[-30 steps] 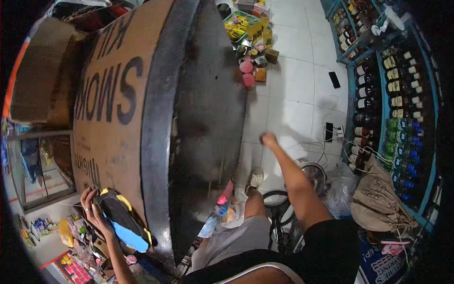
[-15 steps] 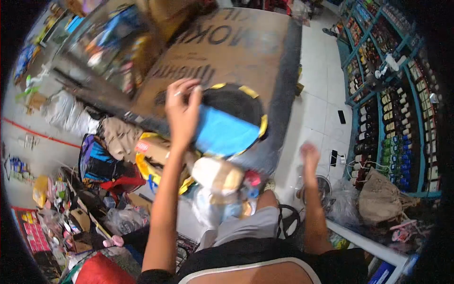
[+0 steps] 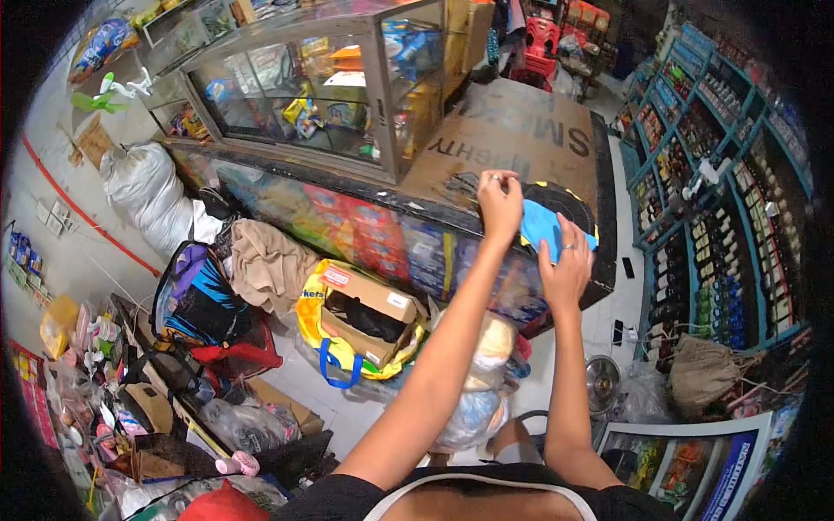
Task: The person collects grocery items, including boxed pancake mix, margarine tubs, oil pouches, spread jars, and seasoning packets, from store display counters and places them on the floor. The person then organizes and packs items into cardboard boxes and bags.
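Note:
A flat, rounded black piece with yellow patches along its rim and a bright blue panel [image 3: 539, 224] lies on a cardboard-covered counter top [image 3: 495, 130]. At its left edge is my left hand [image 3: 501, 207], fingers curled in and thumb pressed to them; what they pinch, if anything, is hidden. My right hand [image 3: 566, 265] rests on the near side of the blue panel, its fingers spread and stretched out. Rings show on both hands.
A glass display case [image 3: 295, 95] stands left on the counter. Below are a yellow bag holding a cardboard box [image 3: 369, 317], a beige cloth [image 3: 265, 260] and piled goods. Bottle shelves [image 3: 721, 226] line the right wall; a glass-topped unit [image 3: 686, 464] sits at lower right.
My right hand has come up from my right side onto the blue panel. My left hand stays by the piece's left edge. The camera view has turned left, showing more of the display case.

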A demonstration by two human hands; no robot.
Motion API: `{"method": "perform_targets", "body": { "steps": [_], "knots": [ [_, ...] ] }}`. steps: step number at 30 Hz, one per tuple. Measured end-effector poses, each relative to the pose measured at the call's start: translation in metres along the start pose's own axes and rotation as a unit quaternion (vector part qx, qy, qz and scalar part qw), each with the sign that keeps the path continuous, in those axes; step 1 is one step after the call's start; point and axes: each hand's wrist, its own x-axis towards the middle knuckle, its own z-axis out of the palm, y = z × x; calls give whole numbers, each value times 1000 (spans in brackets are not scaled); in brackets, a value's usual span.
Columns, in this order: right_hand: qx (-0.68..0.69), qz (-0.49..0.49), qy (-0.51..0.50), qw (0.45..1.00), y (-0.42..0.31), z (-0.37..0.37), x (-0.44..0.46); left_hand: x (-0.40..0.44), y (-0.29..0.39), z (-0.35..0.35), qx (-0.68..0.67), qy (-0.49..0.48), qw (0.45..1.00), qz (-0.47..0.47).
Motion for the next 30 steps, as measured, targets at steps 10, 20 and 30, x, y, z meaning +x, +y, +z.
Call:
{"method": "perform_targets", "body": {
  "steps": [10, 20, 30],
  "knots": [
    [-114, -32, 7, 993, 5, 18, -2, 3, 14, 0, -20, -5, 999, -34],
    [-122, -49, 6, 991, 10, 19, -4, 1, 13, 1, -20, -19, 998, -64],
    [-151, -3, 47, 987, 3, 26, -3, 0, 9, -2, -79, -138, 987, -16]
  ]
}}
